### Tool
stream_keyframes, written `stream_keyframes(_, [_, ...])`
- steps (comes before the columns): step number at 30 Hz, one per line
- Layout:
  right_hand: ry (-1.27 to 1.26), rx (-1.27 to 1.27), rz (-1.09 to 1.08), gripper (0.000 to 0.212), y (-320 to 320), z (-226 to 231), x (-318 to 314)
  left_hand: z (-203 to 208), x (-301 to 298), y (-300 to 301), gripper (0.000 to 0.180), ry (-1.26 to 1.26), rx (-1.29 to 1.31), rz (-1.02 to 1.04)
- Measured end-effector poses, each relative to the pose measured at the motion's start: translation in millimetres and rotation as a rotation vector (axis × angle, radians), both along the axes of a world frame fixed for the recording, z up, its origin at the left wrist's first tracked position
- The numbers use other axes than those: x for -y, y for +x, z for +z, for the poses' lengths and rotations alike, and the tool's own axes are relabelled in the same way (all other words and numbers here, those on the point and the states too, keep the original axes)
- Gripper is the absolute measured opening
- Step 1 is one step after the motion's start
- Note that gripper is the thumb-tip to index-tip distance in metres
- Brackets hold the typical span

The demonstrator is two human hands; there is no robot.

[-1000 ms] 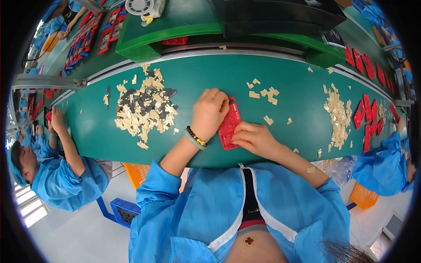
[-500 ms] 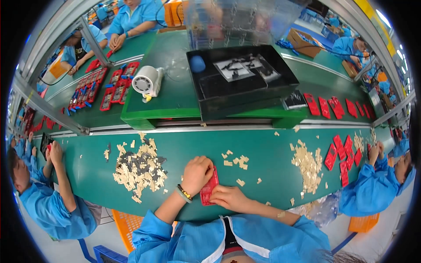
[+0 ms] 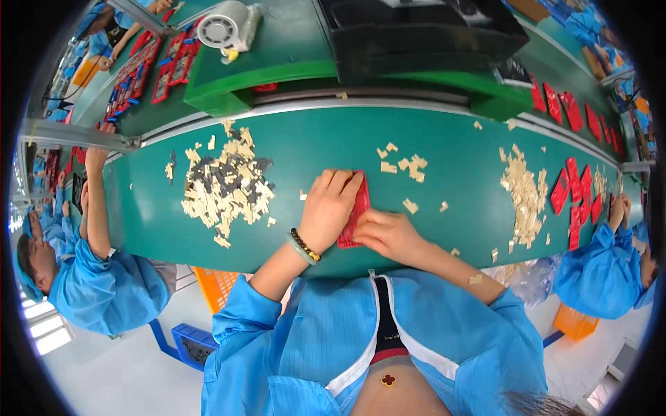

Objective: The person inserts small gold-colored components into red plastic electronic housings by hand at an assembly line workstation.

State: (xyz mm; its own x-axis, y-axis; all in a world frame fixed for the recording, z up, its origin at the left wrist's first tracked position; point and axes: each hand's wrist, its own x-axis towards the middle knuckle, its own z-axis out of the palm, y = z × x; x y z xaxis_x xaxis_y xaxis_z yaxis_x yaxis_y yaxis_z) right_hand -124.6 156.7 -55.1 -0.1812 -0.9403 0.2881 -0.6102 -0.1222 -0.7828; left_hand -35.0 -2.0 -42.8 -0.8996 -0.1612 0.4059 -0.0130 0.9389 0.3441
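A flat red plastic part (image 3: 359,205) lies slightly slanted on the green worktop in front of me. My left hand (image 3: 334,205) grips its left side from above, with the fingers bent over the far end. At the lower right edge, my right hand (image 3: 388,234) has its thumb and fingers drawn together on the same part; whether a small piece is between the fingertips is hidden. Several loose beige pieces (image 3: 415,166) lie beyond my right hand. One beige piece (image 3: 475,279) rests on my right forearm.
A heap of beige and dark pieces (image 3: 225,187) spreads at left, another beige heap (image 3: 522,197) at right beside red parts (image 3: 574,197). Beyond the worktop stand a green-edged shelf (image 3: 277,80), a black box (image 3: 423,41) and a white fan (image 3: 223,26). Co-workers (image 3: 97,277) sit on both sides.
The view has tilted down, so the worktop sits higher in the picture. My left fingers reach further over the red part. Both hands stay at it.
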Motion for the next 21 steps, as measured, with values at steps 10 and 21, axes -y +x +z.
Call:
stream_keyframes(10, [-0.002,-0.027,0.034,0.008,9.3,-2.5,-3.8,-0.4,-10.2,6.3,0.043,-0.232,0.194,0.055])
stream_keyframes(21, [0.125,-0.392,-0.861,0.026,-118.9,23.5,-108.9,36.2,-2.7,71.1,0.057,-0.01,0.401,-0.262])
